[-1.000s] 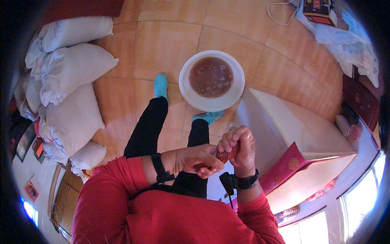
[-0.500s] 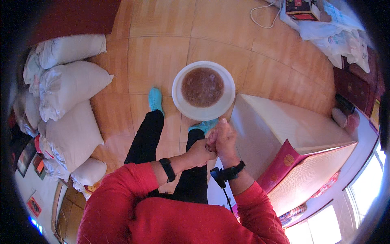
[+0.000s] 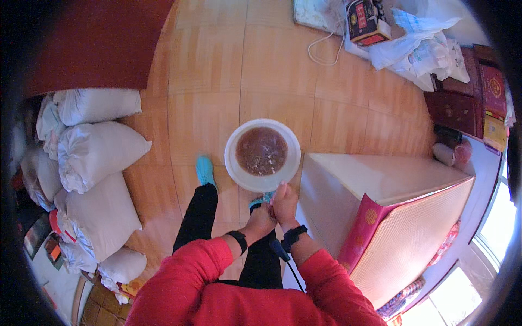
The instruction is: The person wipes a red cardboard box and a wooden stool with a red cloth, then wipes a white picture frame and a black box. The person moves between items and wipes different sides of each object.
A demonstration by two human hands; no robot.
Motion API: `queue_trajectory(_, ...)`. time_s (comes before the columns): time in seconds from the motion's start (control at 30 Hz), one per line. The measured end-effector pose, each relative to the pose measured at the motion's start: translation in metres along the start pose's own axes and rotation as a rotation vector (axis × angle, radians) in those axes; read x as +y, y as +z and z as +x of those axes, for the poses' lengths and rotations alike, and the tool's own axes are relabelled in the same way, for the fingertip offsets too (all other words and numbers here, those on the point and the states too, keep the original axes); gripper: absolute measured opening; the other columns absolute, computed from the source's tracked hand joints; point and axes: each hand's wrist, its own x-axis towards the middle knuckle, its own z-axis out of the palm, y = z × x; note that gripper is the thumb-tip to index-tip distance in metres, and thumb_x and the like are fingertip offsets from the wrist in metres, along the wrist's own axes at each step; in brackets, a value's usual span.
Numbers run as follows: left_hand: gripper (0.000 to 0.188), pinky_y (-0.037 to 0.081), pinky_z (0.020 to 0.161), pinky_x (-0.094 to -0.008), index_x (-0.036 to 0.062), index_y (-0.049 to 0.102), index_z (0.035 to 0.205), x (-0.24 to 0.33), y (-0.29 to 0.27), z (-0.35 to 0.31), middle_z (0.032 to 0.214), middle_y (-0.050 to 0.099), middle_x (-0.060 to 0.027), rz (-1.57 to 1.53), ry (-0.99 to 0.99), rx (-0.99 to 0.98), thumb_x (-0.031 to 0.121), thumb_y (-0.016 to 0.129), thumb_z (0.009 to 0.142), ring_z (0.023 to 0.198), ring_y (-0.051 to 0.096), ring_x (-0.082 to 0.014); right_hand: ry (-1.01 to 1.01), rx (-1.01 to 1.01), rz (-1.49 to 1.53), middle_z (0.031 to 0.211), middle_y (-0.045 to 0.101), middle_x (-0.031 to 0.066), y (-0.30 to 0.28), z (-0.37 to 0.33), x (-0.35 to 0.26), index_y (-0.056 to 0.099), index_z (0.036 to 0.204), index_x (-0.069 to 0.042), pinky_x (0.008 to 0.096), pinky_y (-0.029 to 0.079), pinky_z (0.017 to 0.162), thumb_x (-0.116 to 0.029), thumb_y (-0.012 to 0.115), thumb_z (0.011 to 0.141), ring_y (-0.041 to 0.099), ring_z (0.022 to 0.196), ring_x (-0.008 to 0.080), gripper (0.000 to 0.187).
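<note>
A white round basin [image 3: 232, 174] holds murky brown liquid [image 3: 261, 151] with pale froth or bits on its surface. Just by the basin's near rim my two hands meet, fingers closed against each other. My left hand [image 3: 260, 219] is curled at the lower left of the pair. My right hand [image 3: 285, 204] is closed beside it, thumb side toward the rim. Whatever lies between the palms is hidden. Both wrists wear black bands, and a dark cable runs down from the right one [image 3: 294, 237].
Several stuffed white sacks [image 3: 100, 155] are piled at the left, below a dark red panel [image 3: 98, 43]. A large pale box-like piece [image 3: 380, 176] with a red cover stands close at right. Plastic bags [image 3: 429, 57] and a dark carton [image 3: 367, 23] lie far right on the tiled floor.
The view has tilted, so the basin and sacks sit lower in the picture. My joined hands have come closer to the basin's near rim. Both stay closed together.
</note>
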Motion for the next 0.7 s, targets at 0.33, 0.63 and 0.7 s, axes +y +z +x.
queue_trajectory(0.33,0.044,0.051,0.080,-0.0574,-0.0033,0.048,0.118,-0.043,0.018,0.002,0.099,0.066,-0.0314,0.206,0.073,-0.033,0.029,0.061,0.092,0.095,0.065,-0.0482,0.052,0.102,0.094,0.059,0.051,0.0019,0.005,-0.010,0.025,0.053,0.080,-0.008,0.0299,0.043,0.043,-0.037,0.042,0.107,0.051,0.046,0.0132,0.041)
queue_trajectory(0.63,0.062,0.053,0.084,-0.0519,0.0030,0.045,0.132,0.064,-0.044,-0.046,0.109,0.066,-0.0275,0.329,-0.001,-0.305,0.042,0.066,0.089,0.100,0.065,-0.0462,0.095,-0.040,0.263,0.077,0.064,0.0054,-0.047,-0.048,0.018,0.062,0.091,-0.003,0.0352,0.049,0.059,-0.040,0.039,0.107,0.060,0.065,0.0177,0.047)
queue_trajectory(0.7,0.057,0.053,0.085,-0.0500,0.0028,0.049,0.130,0.078,-0.051,-0.059,0.111,0.066,-0.0262,0.270,0.164,-0.287,0.041,0.065,0.091,0.101,0.065,-0.0445,0.086,-0.045,0.173,0.067,0.059,0.0029,-0.059,-0.058,0.011,0.057,0.078,-0.009,0.0290,0.046,0.050,-0.050,0.046,0.104,0.055,0.056,0.0130,0.049)
